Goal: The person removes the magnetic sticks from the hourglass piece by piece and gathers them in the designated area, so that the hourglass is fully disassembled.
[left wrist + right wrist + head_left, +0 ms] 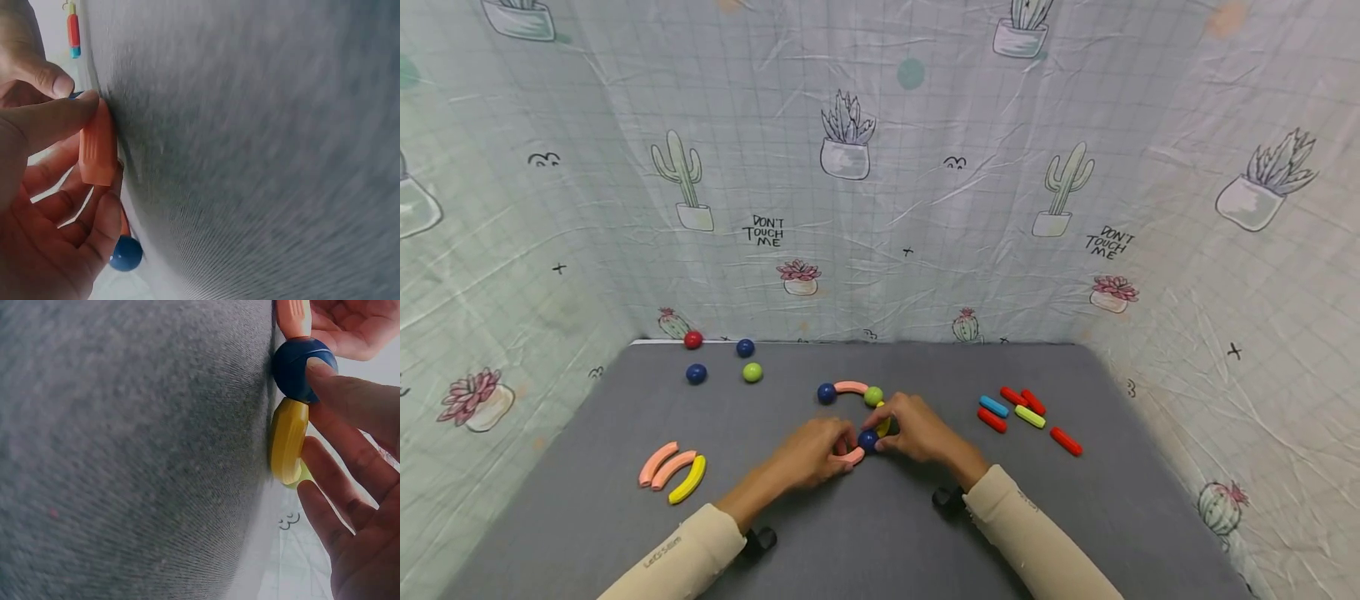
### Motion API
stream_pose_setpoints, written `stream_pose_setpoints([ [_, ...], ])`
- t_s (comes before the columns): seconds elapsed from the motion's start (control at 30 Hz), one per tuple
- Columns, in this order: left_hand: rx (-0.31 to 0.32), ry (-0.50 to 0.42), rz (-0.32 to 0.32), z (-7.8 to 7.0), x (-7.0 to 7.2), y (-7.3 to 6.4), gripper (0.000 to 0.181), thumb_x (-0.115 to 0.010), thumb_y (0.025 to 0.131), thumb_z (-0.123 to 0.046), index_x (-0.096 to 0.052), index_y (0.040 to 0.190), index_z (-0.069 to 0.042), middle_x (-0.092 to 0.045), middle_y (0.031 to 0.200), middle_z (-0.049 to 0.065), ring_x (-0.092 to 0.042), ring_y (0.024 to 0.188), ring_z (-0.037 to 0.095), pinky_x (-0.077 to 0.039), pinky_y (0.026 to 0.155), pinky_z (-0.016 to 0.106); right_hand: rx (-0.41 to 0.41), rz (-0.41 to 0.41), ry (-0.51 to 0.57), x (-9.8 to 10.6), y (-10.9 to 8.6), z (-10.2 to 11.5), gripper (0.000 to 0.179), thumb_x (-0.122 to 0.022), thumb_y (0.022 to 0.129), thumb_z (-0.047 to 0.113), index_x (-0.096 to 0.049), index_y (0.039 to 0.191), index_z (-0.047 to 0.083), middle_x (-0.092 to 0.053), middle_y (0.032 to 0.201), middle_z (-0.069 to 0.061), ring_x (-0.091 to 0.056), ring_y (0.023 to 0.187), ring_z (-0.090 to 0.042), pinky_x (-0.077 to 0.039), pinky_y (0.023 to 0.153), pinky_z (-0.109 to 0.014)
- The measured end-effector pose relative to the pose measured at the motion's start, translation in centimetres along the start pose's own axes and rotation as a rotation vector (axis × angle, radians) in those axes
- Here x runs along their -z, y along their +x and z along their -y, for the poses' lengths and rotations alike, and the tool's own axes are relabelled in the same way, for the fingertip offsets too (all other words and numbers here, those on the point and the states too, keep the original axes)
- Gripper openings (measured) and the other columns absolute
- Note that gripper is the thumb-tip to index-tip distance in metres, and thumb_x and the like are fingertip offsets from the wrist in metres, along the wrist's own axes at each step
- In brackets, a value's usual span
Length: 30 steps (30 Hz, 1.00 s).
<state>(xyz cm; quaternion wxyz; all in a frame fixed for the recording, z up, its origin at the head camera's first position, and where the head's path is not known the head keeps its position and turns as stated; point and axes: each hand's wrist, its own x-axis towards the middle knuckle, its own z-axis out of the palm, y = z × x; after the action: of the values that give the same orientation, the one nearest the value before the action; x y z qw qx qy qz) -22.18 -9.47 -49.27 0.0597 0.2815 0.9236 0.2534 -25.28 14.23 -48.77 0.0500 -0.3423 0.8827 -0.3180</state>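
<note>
At the middle of the table my left hand point(816, 452) pinches a curved salmon-pink piece point(99, 147) between thumb and fingers. One end of that piece meets a dark blue ball point(294, 370), which my right hand point(917, 425) grips with its thumb across the front. From the ball a curved yellow piece point(289, 442) runs on to a green ball point(873, 396), partly behind the right fingers in the head view. Beyond it, another pink curved piece point(851, 387) leads left to a second blue ball point(826, 392), forming an arc that bends round toward my left hand.
Loose balls, including a red ball point(693, 339) and a green ball point(752, 372), lie at the back left. Two pink curves and a yellow curve point(688, 480) lie at left. Several straight sticks, one blue stick point(994, 407) among them, lie right. A printed curtain point(880, 208) surrounds the table.
</note>
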Motion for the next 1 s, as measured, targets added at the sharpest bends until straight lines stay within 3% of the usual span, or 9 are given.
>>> stream_pose_setpoints([
  [0.23, -0.084, -0.044, -0.023, 0.6, 0.2, -1.6, 0.031, -0.08, 0.094, -0.013, -0.07, 0.122, -0.006, -0.064, 0.084, -0.002, -0.054, 0.071, 0.005, -0.045, 0.065, 0.024, -0.026, -0.018, -0.022, -0.3, 0.2, 0.1, 0.027, -0.088, 0.088, 0.014, -0.083, 0.115, 0.016, -0.08, 0.11, 0.005, -0.073, 0.102, -0.018, -0.058, 0.089, -0.037],
  [0.33, -0.085, -0.078, -0.027, 1.2, 0.8, -2.6, 0.03, -0.078, 0.095, -0.011, -0.069, 0.124, -0.006, -0.063, 0.085, -0.002, -0.053, 0.072, 0.005, -0.044, 0.065, 0.024, -0.033, -0.023, -0.036, -0.6, 0.2, 0.2, 0.027, -0.088, 0.089, 0.018, -0.083, 0.115, 0.017, -0.08, 0.11, 0.006, -0.071, 0.104, -0.018, -0.055, 0.089, -0.034],
  [0.63, 0.061, -0.098, -0.018, 3.5, 3.5, -6.3, 0.029, -0.077, 0.098, -0.018, -0.069, 0.125, -0.01, -0.064, 0.094, -0.002, -0.052, 0.073, 0.002, -0.045, 0.065, 0.023, -0.067, -0.057, -0.041, -1.1, 0.5, 1.0, 0.026, -0.09, 0.087, 0.024, -0.083, 0.112, 0.019, -0.08, 0.106, 0.007, -0.071, 0.099, -0.012, -0.056, 0.091, -0.033],
  [0.83, 0.165, -0.019, -0.093, 5.2, 4.5, -8.5, 0.028, -0.081, 0.095, -0.021, -0.07, 0.12, -0.016, -0.064, 0.098, -0.004, -0.051, 0.07, 0.002, -0.043, 0.063, 0.023, -0.074, -0.105, -0.085, -1.8, 0.9, 1.3, 0.027, -0.091, 0.086, 0.028, -0.082, 0.109, 0.018, -0.081, 0.1, 0.007, -0.074, 0.092, -0.008, -0.057, 0.081, -0.025],
  [1.0, 0.177, 0.025, -0.141, 6.7, 5.0, -9.6, 0.028, -0.082, 0.093, -0.02, -0.071, 0.118, -0.017, -0.066, 0.094, -0.005, -0.051, 0.068, -0.001, -0.044, 0.065, 0.024, -0.081, -0.111, -0.11, -1.9, 0.8, 1.5, 0.029, -0.091, 0.086, 0.03, -0.082, 0.111, 0.019, -0.082, 0.103, 0.007, -0.076, 0.093, -0.009, -0.058, 0.079, -0.025],
])
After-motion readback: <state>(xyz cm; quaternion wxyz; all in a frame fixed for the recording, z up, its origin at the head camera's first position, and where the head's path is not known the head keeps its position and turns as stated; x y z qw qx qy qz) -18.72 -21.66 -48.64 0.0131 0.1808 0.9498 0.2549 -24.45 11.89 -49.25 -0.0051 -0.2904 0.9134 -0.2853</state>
